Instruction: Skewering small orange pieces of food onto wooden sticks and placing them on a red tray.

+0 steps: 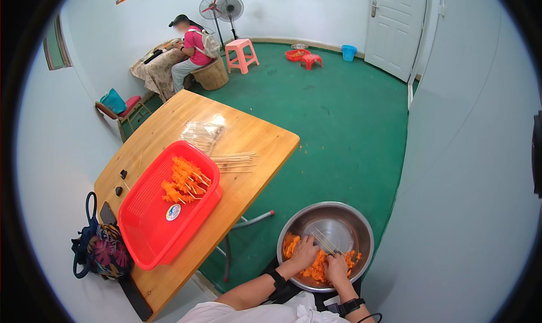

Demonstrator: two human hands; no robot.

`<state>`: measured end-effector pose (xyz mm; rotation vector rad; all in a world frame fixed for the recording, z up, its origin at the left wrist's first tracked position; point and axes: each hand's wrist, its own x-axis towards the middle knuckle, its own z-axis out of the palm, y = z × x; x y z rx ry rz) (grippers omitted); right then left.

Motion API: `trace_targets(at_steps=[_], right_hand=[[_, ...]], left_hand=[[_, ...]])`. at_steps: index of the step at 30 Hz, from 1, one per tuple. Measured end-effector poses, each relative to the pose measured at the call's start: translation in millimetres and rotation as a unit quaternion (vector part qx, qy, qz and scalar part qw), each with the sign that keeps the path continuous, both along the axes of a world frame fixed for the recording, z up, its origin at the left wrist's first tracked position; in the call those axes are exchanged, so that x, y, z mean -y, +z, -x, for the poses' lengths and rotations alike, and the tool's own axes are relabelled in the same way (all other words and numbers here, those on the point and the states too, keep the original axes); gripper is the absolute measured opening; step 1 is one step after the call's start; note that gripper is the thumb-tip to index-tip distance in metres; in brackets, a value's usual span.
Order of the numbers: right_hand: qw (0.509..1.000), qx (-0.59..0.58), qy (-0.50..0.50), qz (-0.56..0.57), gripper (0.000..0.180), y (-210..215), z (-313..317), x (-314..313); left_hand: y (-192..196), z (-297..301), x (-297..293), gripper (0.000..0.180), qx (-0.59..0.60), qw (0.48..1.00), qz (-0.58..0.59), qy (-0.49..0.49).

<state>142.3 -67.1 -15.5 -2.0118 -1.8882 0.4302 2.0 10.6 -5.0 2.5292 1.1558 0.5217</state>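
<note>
A metal bowl [339, 221] rests low in front of me, holding orange food pieces [317, 269] along its near side. My left hand [304, 252] lies in the pieces, fingers curled on some of them. My right hand [336, 265] grips a thin wooden skewer [324, 241] that slants up across the bowl. To my left, a red plastic basket [148, 232] on the wooden table [254, 148] carries several finished skewers of orange pieces [183, 182].
Loose bare skewers [234, 162] and a clear packet of them [200, 134] lie on the table beyond the basket. A dark patterned bag [99, 247] hangs at the table's left. Far off, a person sits at a small table near a pink stool [241, 55], fans and a white door [395, 23].
</note>
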Motion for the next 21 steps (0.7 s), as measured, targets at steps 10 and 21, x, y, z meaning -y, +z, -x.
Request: trace_targets(at_steps=[10, 21], right_hand=[[0.997, -0.014, 0.031, -0.063, 0.024, -5.5, -0.4, 1.8], [0.99, -0.094, -0.101, 0.013, 0.009, 1.3, -6.6, -10.2]], left_hand=[[-26.7, 1.1, -2.1, 0.01, -0.008, 0.998, -0.068, -0.011], [3.1, -2.5, -10.6, 0.018, 0.021, 0.999, 0.024, -0.009]])
